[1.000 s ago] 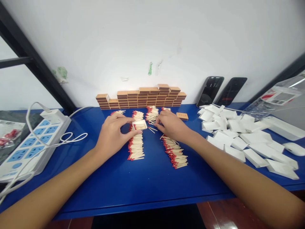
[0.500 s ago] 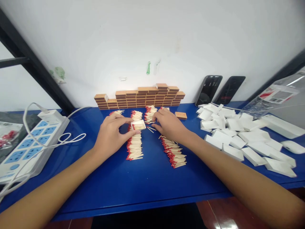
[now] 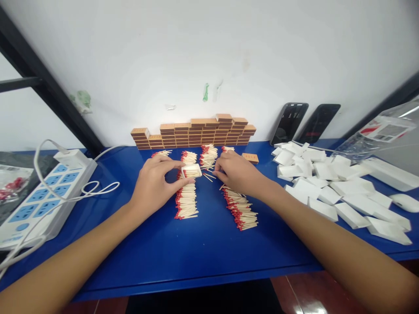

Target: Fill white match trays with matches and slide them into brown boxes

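Observation:
My left hand [image 3: 157, 179] pinches a small white matchbox tray [image 3: 196, 167] between thumb and fingers, with several matches lying inside it. The tray is held over a long row of red-headed matches [image 3: 186, 203]. To its right, my right hand [image 3: 234, 171] has thumb and fingers drawn together low over the table; whatever they hold is hidden. Beside its fingertips lie a few loose matches [image 3: 208, 177]. A second row of matches [image 3: 240, 209] spreads below that hand, and another pile [image 3: 208, 156] lies just behind it.
Stacked matchboxes [image 3: 193, 133] line the wall. One lone matchbox [image 3: 250, 158] lies behind my right hand. Many white empty trays [image 3: 322, 209] are heaped on the right, near two phones [image 3: 290, 123]. A power strip [image 3: 49, 196] with white cables occupies the left of the blue table [image 3: 183, 257].
The whole view has shifted slightly. My right hand has drawn a little away from the tray, to the right. My left hand keeps hold of the tray in about the same place.

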Demonstrator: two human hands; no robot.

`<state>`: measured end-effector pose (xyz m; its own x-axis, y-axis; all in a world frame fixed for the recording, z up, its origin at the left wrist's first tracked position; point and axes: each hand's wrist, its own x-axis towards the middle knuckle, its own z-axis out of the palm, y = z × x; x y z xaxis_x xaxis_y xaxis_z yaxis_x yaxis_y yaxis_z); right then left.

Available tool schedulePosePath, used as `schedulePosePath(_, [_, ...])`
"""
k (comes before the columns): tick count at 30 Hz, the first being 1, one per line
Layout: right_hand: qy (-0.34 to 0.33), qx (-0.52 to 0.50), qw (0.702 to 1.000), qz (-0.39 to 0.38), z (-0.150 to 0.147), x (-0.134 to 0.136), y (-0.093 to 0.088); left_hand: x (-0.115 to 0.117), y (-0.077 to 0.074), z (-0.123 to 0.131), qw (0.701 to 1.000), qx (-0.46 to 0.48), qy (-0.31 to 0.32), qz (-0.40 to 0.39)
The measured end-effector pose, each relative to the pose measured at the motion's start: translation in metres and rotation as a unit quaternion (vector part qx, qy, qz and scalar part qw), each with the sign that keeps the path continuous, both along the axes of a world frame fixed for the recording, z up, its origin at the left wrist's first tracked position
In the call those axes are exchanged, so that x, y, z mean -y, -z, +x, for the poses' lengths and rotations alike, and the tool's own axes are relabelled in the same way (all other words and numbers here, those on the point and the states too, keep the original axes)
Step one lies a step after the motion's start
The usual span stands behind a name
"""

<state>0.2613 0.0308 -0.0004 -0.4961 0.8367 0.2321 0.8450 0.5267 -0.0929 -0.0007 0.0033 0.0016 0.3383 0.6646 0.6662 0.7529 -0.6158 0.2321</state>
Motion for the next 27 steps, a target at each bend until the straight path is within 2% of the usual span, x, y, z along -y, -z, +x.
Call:
schedulePosePath(8, [-0.008, -0.046, 0.999, -0.021, -0.004, 0.005, 0.003, -0.001, 0.001, 0.0, 1.0, -0.003, 0.002, 0.005])
schedulePosePath(16, [-0.02, -0.009, 1.0, -0.009, -0.018, 0.015, 0.002, 0.0, 0.001, 0.0, 1.0, -0.001, -0.001, -0.013])
schedulePosePath(22, [-0.034, -0.02, 0.999, -0.012, -0.012, 0.011, 0.003, -0.001, 0.001, -0.001, 1.0, -0.004, 0.004, -0.005])
schedulePosePath(27, [-0.025, -0.072, 0.997, 0.006, -0.004, 0.008, -0.006, -0.002, 0.003, -0.002, 1.0, -0.004, 0.012, -0.021])
